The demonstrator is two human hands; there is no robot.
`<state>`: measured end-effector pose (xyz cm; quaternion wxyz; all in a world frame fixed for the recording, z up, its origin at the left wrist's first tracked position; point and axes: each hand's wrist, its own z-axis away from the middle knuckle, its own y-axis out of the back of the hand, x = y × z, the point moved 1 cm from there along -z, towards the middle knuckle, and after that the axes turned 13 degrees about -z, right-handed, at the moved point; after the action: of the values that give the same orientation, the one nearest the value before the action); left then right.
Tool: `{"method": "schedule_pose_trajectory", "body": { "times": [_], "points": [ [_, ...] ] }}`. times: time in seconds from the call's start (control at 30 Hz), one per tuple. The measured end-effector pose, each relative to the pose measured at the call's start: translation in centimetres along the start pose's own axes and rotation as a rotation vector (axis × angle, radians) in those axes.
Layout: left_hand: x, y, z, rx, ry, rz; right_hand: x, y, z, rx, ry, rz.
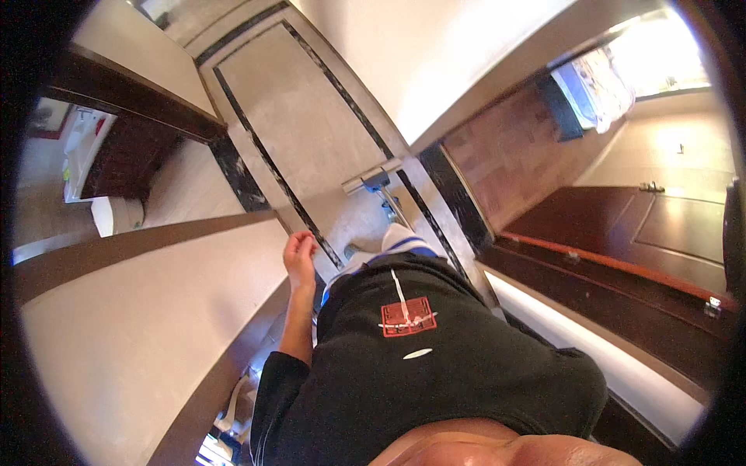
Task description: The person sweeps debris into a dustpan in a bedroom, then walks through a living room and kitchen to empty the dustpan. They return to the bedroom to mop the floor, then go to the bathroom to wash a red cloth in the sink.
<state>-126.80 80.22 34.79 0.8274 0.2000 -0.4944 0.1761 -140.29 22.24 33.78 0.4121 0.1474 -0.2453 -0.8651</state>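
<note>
My left hand point(300, 247) hangs beside my body at the left, its fingers loosely bent and slightly apart, with nothing visible in them. My right hand is out of view. Before my feet, a flat-headed mop point(376, 180) with blue fittings rests on the pale tiled floor point(291, 99). Its metal handle point(401, 214) runs back towards my legs, where my clothes hide the rest. Whether a hand is on the handle cannot be seen. A grey shoe point(351, 250) shows beside my white and blue trousers or shorts.
Dark stone strips border the corridor floor. At the left, a doorway shows a sink counter point(81, 154) and a dark cabinet point(125, 154). At the right, a dark wooden door point(606, 227) stands open to a room with a bed point(588, 93). Cream walls point(157, 326) flank the corridor.
</note>
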Motion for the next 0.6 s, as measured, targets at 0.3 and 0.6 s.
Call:
{"method": "schedule_pose_trajectory", "body": {
  "times": [0.3, 0.6],
  "points": [
    [3.3, -1.1, -7.5, -0.034, 0.025, -0.112, -11.0, 0.0, -7.3, 0.037, 0.028, -0.082],
    [5.7, -3.0, -19.3, 0.179, 0.251, -0.034, -41.2, 5.3, -30.5, -0.142, 0.213, -0.145]
  ]
}}
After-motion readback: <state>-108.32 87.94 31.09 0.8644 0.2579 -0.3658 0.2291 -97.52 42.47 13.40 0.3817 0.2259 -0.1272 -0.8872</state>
